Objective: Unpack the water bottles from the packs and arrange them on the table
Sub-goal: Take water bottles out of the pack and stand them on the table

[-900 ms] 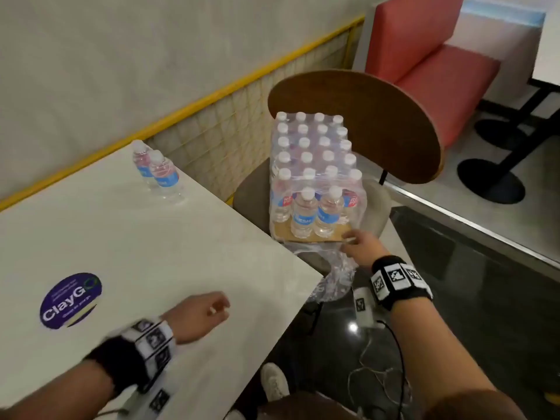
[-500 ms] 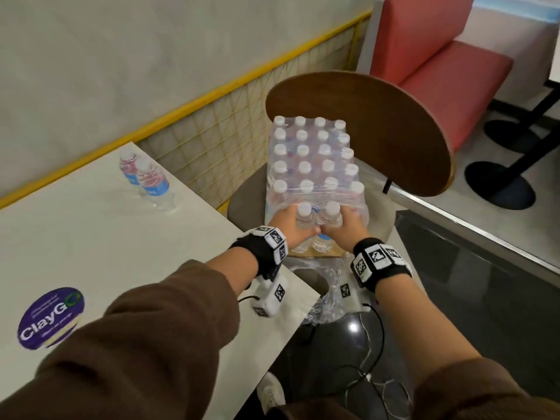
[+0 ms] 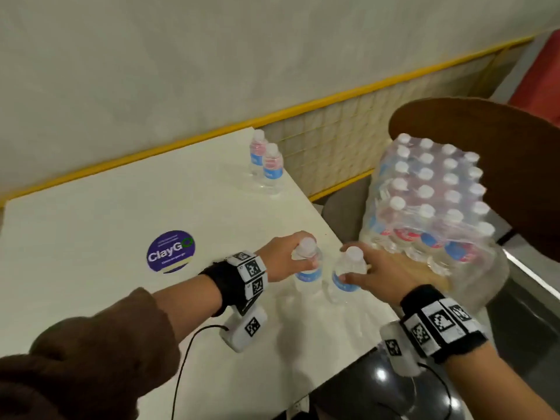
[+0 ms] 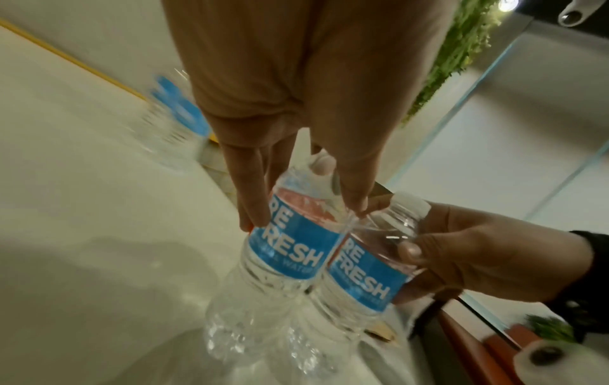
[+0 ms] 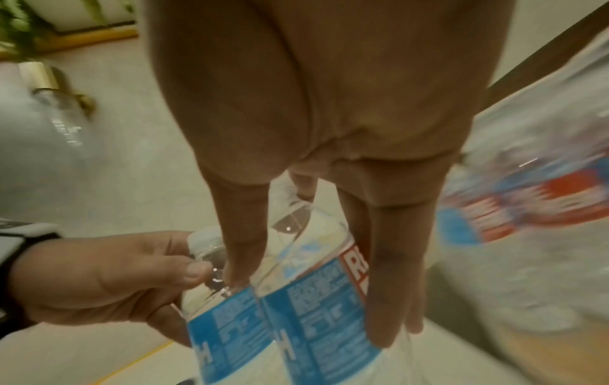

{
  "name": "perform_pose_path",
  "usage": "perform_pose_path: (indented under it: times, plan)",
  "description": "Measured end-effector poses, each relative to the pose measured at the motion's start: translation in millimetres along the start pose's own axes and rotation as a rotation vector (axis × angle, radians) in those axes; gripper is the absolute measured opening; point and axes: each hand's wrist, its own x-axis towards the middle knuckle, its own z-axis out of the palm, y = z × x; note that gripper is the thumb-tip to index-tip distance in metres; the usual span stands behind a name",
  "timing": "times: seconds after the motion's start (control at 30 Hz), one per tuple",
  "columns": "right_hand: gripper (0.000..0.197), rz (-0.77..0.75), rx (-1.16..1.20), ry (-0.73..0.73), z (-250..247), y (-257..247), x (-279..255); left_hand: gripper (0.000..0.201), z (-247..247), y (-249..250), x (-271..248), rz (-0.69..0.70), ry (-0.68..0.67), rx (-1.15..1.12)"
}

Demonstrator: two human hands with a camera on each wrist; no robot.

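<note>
Two clear water bottles with blue labels stand side by side near the right edge of the white table (image 3: pixel 91 207). My left hand (image 3: pixel 283 256) grips the left bottle (image 3: pixel 307 268) around its neck and shoulder, as the left wrist view shows on the same bottle (image 4: pixel 293 250). My right hand (image 3: pixel 375 271) grips the right bottle (image 3: pixel 347 274) at its upper body, seen close in the right wrist view (image 5: pixel 316 294). The shrink-wrapped pack (image 3: pixel 430 201) of several bottles sits on a chair to the right. Two more bottles (image 3: pixel 266 165) stand at the table's far corner.
A purple round sticker (image 3: pixel 171 251) lies on the tabletop left of my hands. The brown chair back (image 3: pixel 500 153) curves behind the pack. A yellow-trimmed wall (image 3: pixel 212 131) borders the table's far side. Dark floor lies below the table's right edge.
Both hands reached the pack on the chair, took one bottle each, and carried them left onto the table, where the bottles now stand.
</note>
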Motion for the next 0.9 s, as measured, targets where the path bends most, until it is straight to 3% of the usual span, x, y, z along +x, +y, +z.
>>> perform_pose_path:
  times: [0.23, 0.37, 0.47, 0.6, 0.67, 0.8, 0.9]
  plan:
    - [0.052, -0.213, -0.043, -0.292, 152.1, -133.0, 41.9, 0.049, -124.6, -129.6, -140.0, -0.298, 0.309, 0.024]
    - [0.061, -0.264, -0.042, -0.354, 226.9, -201.6, 54.2, 0.059, -171.0, -177.9, -198.8, -0.449, 0.487, -0.042]
    - [0.061, -0.277, -0.021, -0.347, 263.9, -239.9, 63.0, 0.074, -191.4, -206.1, -215.3, -0.499, 0.592, -0.077]
    - [0.056, -0.252, 0.006, -0.309, 285.8, -269.3, 73.2, 0.068, -203.4, -222.7, -220.7, -0.51, 0.66, -0.129]
    - [0.057, -0.241, 0.017, -0.289, 289.4, -273.8, 77.5, 0.067, -204.0, -223.4, -220.8, -0.519, 0.624, -0.123]
    - [0.074, -0.218, 0.022, -0.301, 285.3, -268.3, 78.5, 0.086, -204.3, -208.8, -217.5, -0.495, 0.52, -0.075]
    - [0.083, -0.193, 0.038, -0.305, 266.0, -248.9, 71.2, 0.081, -206.4, -185.3, -206.5, -0.379, 0.626, 0.205]
